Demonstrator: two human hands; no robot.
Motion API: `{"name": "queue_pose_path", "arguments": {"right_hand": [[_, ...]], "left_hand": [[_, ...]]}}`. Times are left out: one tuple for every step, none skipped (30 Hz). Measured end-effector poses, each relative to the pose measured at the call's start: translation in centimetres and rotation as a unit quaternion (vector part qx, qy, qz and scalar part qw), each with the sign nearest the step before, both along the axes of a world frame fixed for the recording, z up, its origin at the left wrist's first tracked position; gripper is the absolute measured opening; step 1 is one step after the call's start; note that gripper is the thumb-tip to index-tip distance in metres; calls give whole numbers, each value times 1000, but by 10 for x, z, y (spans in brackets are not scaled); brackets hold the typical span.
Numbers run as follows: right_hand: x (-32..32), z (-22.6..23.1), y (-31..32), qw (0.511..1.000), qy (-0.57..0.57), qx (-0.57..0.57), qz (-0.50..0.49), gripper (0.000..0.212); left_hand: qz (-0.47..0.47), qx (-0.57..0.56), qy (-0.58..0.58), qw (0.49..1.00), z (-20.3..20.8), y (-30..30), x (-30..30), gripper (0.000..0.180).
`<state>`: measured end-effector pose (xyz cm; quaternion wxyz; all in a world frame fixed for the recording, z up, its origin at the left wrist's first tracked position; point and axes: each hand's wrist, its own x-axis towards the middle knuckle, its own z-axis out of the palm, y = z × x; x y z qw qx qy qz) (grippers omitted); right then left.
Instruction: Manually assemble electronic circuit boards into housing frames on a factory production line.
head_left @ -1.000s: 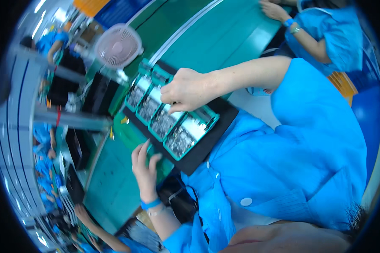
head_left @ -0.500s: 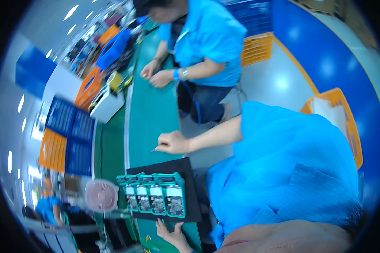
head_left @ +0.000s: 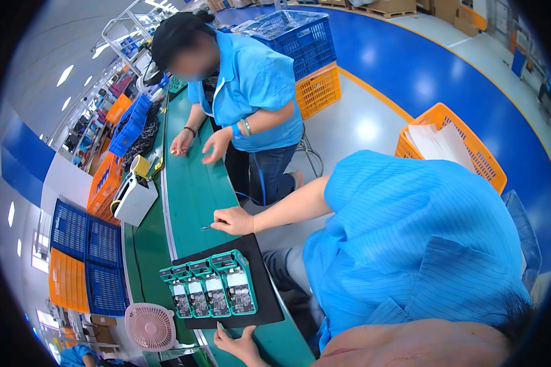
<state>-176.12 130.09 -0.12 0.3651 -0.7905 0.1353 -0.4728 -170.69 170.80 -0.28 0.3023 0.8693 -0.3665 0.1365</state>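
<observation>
A teal fixture holds several circuit boards in a row, each with a white patch, on a black mat. Just beyond the mat's upper edge in the picture, my right hand is closed around a thin pointed metal tool, most of it hidden in my fingers. The tool's tip hangs clear of the boards. Beside the mat's lower edge, my left hand is open, thumb and fingers apart, with nothing in it. Whether its fingertips touch the mat I cannot tell.
A co-worker stands at the same green bench. A pink fan, a white box and blue and orange crates line the far side. Behind me is an orange basket with white sheets.
My view has turned and sharpened, so the whole scene sits differently in it. The co-worker's hands have moved apart. My right hand keeps the tool, and my left stays open beside the mat.
</observation>
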Motion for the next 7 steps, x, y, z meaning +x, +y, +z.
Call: {"name": "queue_pose_path", "arguments": {"right_hand": [[-6,5,-1,1000,9,12,3,31],[-8,5,0,999,17,25,11,32],[-11,5,-1,1000,19,7,0,36],[-13,5,-3,1000,28,3,1,38],[-14,5,-5,999,37,0,3,39],[-12,5,-6,998,55,3,10,42],[-12,7,-8,996,86,2,13,44]], "left_hand": [[-3,-1,-2,1000,-1,-1,0,107],[-3,4,10,1000,5,-3,-6,104],[-2,6,15,1000,9,-7,-12,103],[1,7,19,1000,12,-9,-16,102],[-11,1,15,1000,11,-7,-12,102],[-12,10,1,1000,7,-3,-11,103],[-15,19,-15,1000,3,-4,-11,104]]}}
